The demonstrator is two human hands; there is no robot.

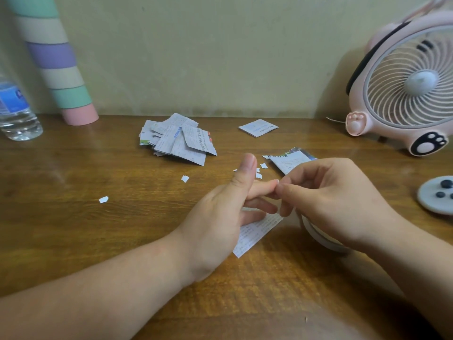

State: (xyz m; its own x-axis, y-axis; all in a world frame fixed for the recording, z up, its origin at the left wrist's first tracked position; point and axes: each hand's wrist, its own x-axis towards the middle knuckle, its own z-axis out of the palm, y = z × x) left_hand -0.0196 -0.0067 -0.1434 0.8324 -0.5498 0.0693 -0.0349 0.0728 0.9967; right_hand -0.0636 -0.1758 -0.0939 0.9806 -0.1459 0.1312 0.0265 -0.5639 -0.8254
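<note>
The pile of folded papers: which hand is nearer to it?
Left. The left hand is in front of the pile, slightly to its right. The right hand, holding a white roll, is farther right.

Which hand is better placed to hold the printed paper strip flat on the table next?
Left, probably. The left hand lies right over the printed paper strip, while the right hand holds the white tape roll.

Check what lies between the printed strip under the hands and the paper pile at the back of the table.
Only the left hand, covering the upper end of the printed strip, and a few small white scraps on the table lie toward the paper pile. Nothing else visibly blocks the way.
</note>
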